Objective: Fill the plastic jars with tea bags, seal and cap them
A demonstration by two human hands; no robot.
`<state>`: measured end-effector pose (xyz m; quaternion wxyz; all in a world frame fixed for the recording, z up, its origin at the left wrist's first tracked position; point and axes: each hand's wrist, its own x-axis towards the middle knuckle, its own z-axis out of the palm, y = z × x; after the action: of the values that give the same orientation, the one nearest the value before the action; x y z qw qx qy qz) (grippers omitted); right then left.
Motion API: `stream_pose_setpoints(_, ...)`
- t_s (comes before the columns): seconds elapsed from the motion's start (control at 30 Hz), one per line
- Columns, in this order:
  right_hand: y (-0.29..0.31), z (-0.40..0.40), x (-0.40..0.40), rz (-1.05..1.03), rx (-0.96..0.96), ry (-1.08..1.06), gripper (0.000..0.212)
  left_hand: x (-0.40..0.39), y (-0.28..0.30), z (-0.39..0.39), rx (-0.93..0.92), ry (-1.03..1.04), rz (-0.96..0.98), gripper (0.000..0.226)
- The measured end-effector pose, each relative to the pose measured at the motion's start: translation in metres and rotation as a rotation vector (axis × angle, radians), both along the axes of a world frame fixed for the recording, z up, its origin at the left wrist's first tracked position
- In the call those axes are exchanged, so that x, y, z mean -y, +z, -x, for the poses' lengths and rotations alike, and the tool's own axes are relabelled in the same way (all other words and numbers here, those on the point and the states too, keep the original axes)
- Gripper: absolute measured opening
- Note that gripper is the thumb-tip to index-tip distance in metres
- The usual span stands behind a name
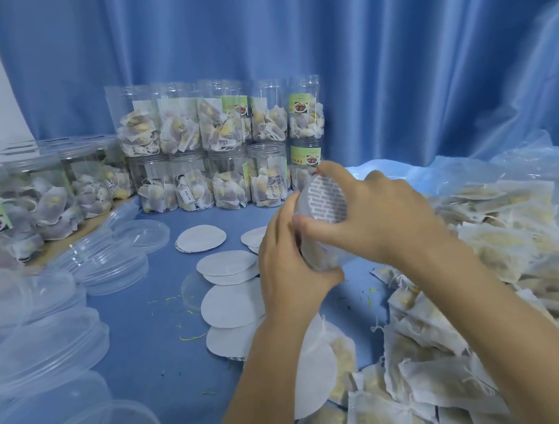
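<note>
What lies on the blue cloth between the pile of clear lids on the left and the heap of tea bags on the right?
In the head view, white round seal discs lie there, overlapping in a loose row between the clear lids and the tea bags. A few green crumbs lie scattered on the blue cloth.

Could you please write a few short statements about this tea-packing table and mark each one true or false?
1. Both hands hold one jar tilted on its side. True: the left hand grips its lower end and the right hand its upper part.
2. The filled jars by the curtain stand in a single layer. False: they are stacked two high.
3. The loose tea bags are piled on the person's right. True.
4. The clear plastic lids are piled on the right. False: they lie on the left.
5. The round white seal discs lie on the blue tabletop. True.
</note>
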<state>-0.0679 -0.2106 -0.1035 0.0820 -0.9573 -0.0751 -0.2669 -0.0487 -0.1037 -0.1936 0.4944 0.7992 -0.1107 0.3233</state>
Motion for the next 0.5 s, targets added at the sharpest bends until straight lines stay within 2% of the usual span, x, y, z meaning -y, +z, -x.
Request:
stream_pose_setpoints(0.1, -0.006, -0.003, -0.006, -0.077, -0.028, -0.089, 0.080, 0.004, -0.003, -0.002, 0.025, 0.067, -0.013, 0.104)
stream_pose_setpoints(0.17, -0.009, -0.005, -0.007, -0.101, -0.085, -0.064, 0.087, 0.006, -0.001, -0.001, -0.004, 0.091, 0.009, 0.102)
stream_pose_setpoints(0.3, 0.004, -0.006, 0.009, -0.318, -0.131, 0.299, 0.120, 0.001, 0.020, 0.000, -0.018, 0.107, 0.113, 0.106)
stream_pose_setpoints(0.37, 0.010, -0.006, 0.012, -0.465, -0.071, 0.463, 0.129, -0.001, 0.037, 0.001, -0.048, 0.115, 0.170, 0.104)
stream_pose_setpoints(0.5, 0.011, -0.007, 0.007, -0.732, 0.105, 0.500, 0.113, 0.000, 0.069, 0.012, -0.152, -0.015, 0.295, 0.094)
